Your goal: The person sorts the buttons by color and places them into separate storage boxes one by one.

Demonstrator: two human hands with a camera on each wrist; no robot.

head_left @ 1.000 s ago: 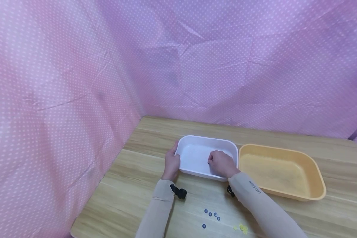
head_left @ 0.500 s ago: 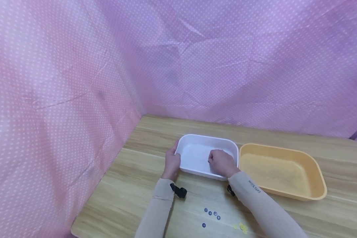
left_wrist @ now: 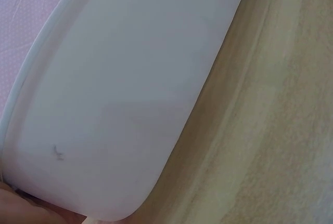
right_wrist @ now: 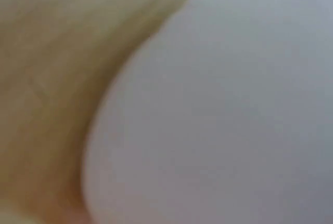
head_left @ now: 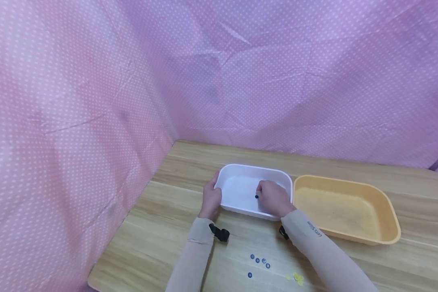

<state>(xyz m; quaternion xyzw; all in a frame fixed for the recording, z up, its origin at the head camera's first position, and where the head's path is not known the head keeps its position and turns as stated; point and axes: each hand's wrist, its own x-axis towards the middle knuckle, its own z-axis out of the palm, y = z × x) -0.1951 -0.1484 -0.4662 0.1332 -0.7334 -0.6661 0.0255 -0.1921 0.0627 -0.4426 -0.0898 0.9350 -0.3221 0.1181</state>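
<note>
A white plastic basin [head_left: 241, 190] stands on the wooden table. My left hand [head_left: 211, 199] grips its left end, thumb at the rim; in the left wrist view only a bit of that hand [left_wrist: 26, 208] shows below the basin's outer wall [left_wrist: 114, 89]. Inside the basin's right half is my right hand [head_left: 273, 198], fingers curled, with a small dark button [head_left: 256, 196] at the fingertips. The right wrist view is blurred and mostly filled by the basin wall [right_wrist: 208, 109]. Several dark blue buttons [head_left: 257, 260] lie on the table nearer the person.
A yellow-orange basin [head_left: 336, 211] stands right beside the white one. Several small yellow pieces [head_left: 297, 278] lie near the right forearm. Pink dotted cloth [head_left: 241, 81] hangs behind and to the left of the wooden table [head_left: 149, 231].
The right hand has shifted up slightly inside the white basin, and the dark button at its fingertips shows more clearly. The left hand keeps its grip on the basin.
</note>
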